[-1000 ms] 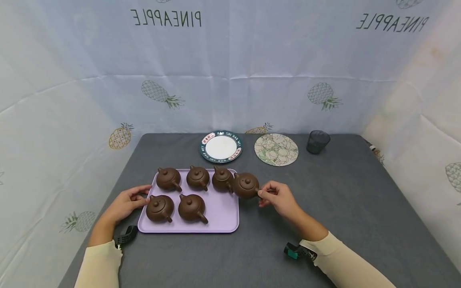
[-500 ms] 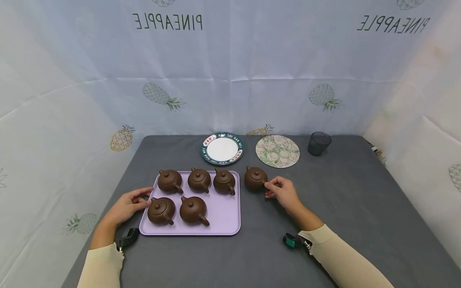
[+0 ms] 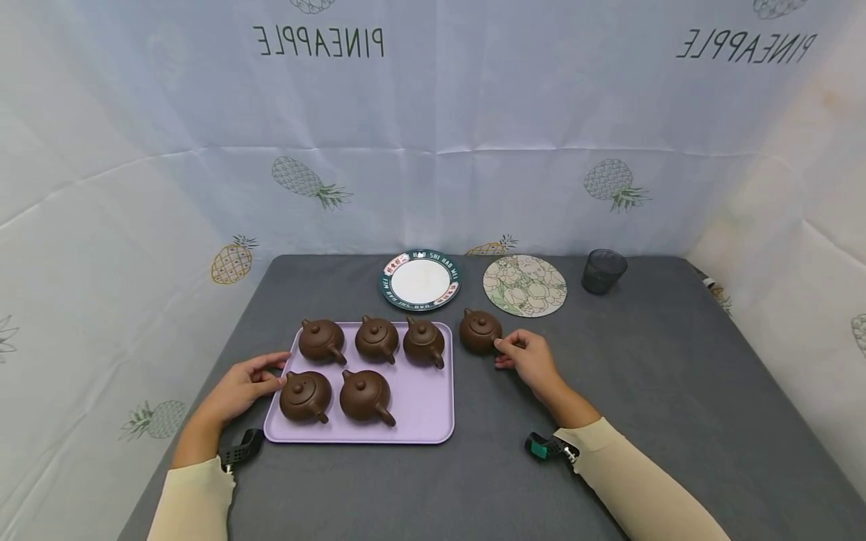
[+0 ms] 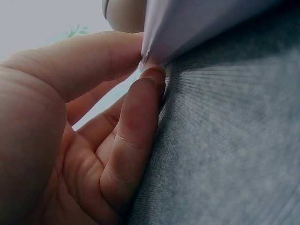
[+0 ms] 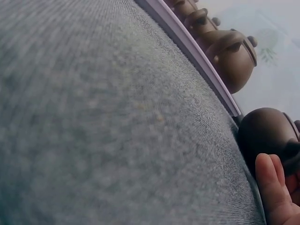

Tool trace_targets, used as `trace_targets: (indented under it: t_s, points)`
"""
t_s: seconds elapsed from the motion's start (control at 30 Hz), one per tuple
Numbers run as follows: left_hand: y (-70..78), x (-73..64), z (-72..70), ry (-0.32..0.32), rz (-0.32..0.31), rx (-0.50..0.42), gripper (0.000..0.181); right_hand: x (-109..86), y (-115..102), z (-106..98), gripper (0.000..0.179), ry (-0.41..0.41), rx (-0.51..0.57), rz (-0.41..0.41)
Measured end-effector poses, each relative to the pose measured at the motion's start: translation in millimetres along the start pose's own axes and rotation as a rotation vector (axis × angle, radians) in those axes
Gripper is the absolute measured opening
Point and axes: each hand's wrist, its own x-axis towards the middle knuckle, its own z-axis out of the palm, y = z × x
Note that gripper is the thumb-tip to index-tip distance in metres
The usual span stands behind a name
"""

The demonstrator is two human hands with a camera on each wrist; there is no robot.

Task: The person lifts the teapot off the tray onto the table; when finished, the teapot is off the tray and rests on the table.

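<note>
A lilac tray (image 3: 422, 406) carries several small brown clay teapots, three along its far side, the others along its near side. My left hand (image 3: 245, 385) is at the tray's left edge; in the left wrist view its thumb and fingers (image 4: 136, 126) pinch the tray's rim. To the right of the tray another brown teapot (image 3: 479, 331) sits upright on the grey tabletop. My right hand (image 3: 534, 366) pinches this teapot by its handle. The right wrist view shows the fingertips (image 5: 266, 166) close against the dark teapot body (image 5: 265, 129).
Behind the tray lies a plate with a green patterned rim (image 3: 390, 289). A round floral mat (image 3: 525, 285) is to its right, then a dark glass cup (image 3: 604, 270). A pineapple-print cloth (image 3: 433, 188) hangs along the table's back edge and sides.
My right hand has moved the teapot from the tray's right edge away to the right and back, onto the tabletop. The left hand has stayed at the tray's edge.
</note>
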Motion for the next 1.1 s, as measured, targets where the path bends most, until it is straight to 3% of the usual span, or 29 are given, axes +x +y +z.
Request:
trace_targets:
  t_s: [0.3,0.53,0.8,1.1]
  points:
    - [-0.7,0.4,2.0,-0.005,-0.005,-0.027,0.046,0.3,-1,-14,0.027,-0.050,-0.098,-0.028]
    - [-2.5,1.7,1.5,-0.013,-0.005,-0.024,0.047,-12.1,-20,-19,0.027,-0.027,-0.135,-0.064]
    - [-1.9,-0.6,-4.2,-0.008,0.002,-0.002,0.047,-22.7,-24,18,0.024,-0.194,-0.105,-0.119]
    - [1.5,0.1,-0.4,-0.011,0.007,-0.036,0.047,-15.9,-18,59,0.016,-0.258,-0.115,-0.107]
